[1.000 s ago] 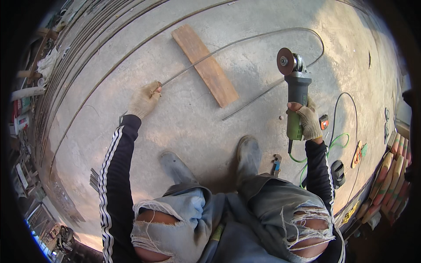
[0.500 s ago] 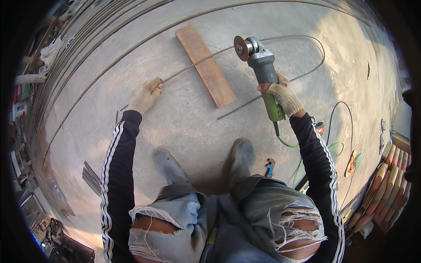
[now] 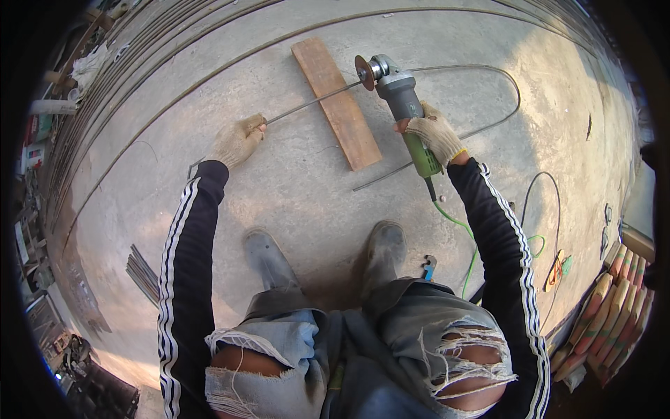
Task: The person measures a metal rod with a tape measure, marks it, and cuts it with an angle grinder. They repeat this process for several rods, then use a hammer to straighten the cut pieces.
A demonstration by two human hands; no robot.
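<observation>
Fingers of the gloved left hand (image 3: 239,141) closed round a thin metal rod (image 3: 300,111); from them its long axis runs right and slightly away, over the wooden board (image 3: 337,105). Disc (image 3: 363,72) sits just right of the board, set roughly crosswise to the rod; contact can't be told. Angle grinder (image 3: 401,101) slants back to the gloved right hand (image 3: 438,133), fingers wrapped round it, this hand nearer the disc. Rod loops beyond, free end back near the board's near end.

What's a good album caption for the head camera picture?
Left hand grips a bent metal rod that crosses a wooden board; right hand holds a green angle grinder.
</observation>
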